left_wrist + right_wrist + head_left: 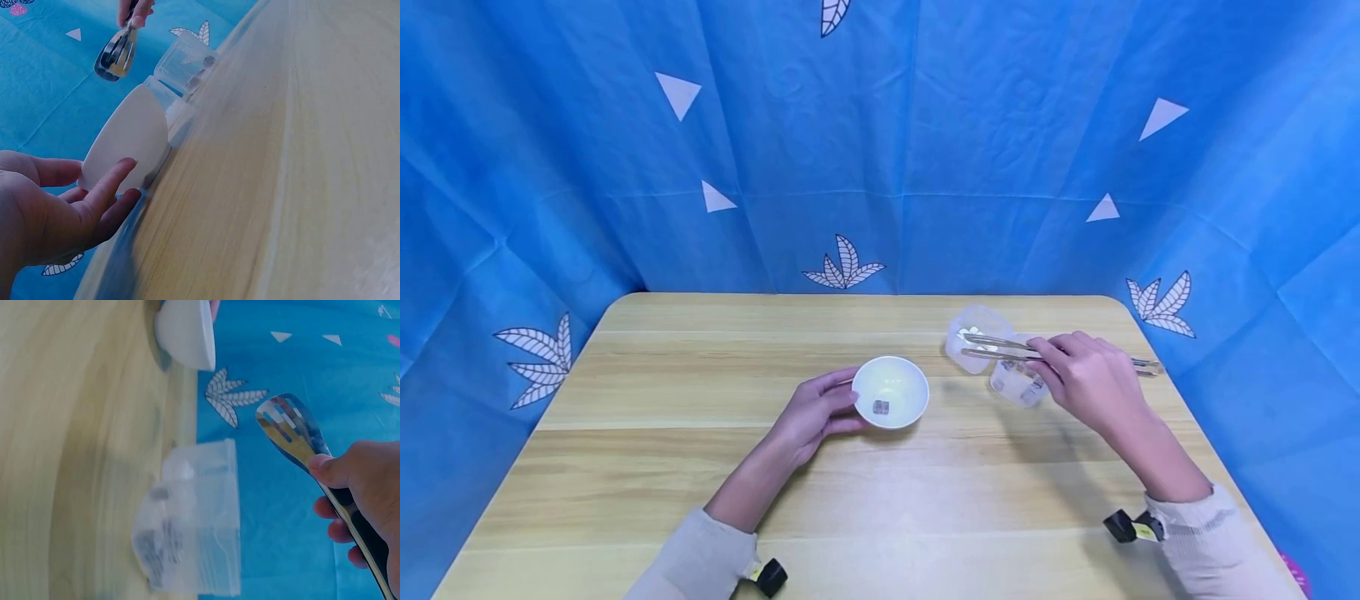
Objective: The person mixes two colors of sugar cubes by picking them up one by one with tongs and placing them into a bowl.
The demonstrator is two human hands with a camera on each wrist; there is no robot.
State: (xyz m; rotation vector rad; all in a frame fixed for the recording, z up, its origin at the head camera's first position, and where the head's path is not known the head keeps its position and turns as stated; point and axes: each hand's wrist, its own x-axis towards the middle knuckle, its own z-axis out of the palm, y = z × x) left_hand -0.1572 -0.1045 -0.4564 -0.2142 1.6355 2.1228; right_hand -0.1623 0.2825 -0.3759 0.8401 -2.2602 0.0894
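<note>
Wooden table (940, 500), white bowl (904, 390), grey piece (881, 407) inside

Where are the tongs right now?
In the head view, the tongs are right of the bowl, held raised in the right hand, with their tips appearing over the far tub.

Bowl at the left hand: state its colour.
The bowl is white; it shows best in the head view.

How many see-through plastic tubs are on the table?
2. A translucent plastic tub of white pieces stands under the silvery metal tongs; a similar tub of greyish pieces stands nearer, to its right, partly hidden by the right hand.
</note>
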